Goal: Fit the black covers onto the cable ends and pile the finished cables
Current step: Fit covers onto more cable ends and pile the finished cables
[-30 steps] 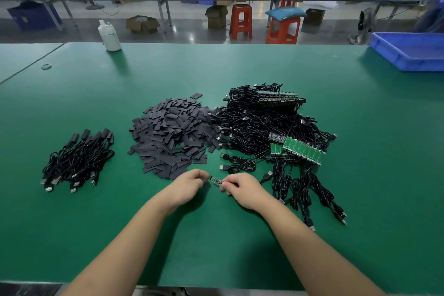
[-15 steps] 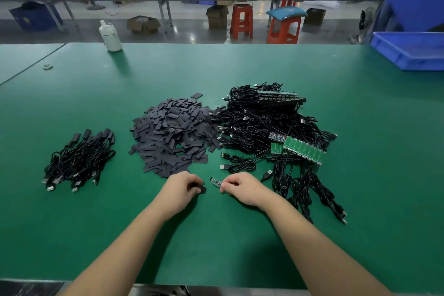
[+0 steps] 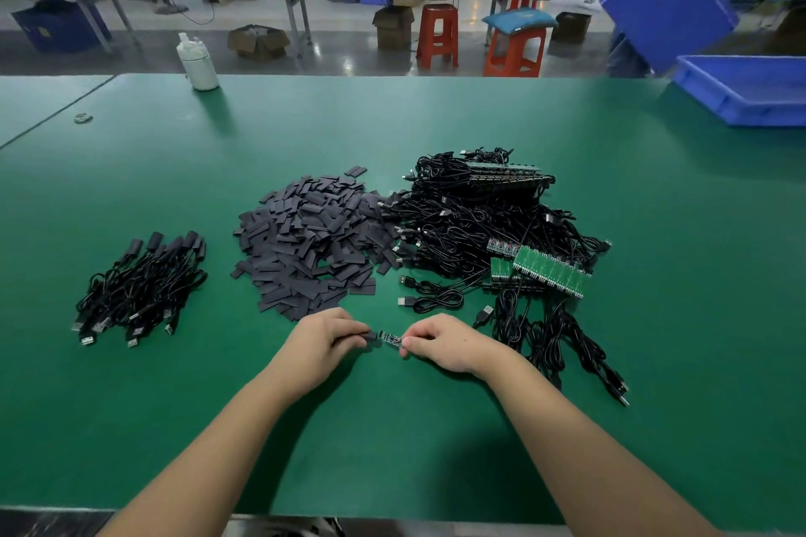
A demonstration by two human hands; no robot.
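Green bench point(image 3: 654, 231) holds my piles close by. My left hand point(image 3: 325, 338) pinches a black cover point(image 3: 371, 339), my right hand point(image 3: 440, 342) pinches the cable end point(image 3: 389, 338), lined up so they slide together. Finished cables point(image 3: 139, 288) wait left.

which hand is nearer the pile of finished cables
Left. The left hand lies right of the finished cables, across bare mat; the right hand is farther right still.

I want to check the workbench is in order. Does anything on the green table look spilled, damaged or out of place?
Nothing stands out. Black covers, bare cables and finished cables lie in separate piles on the green table.
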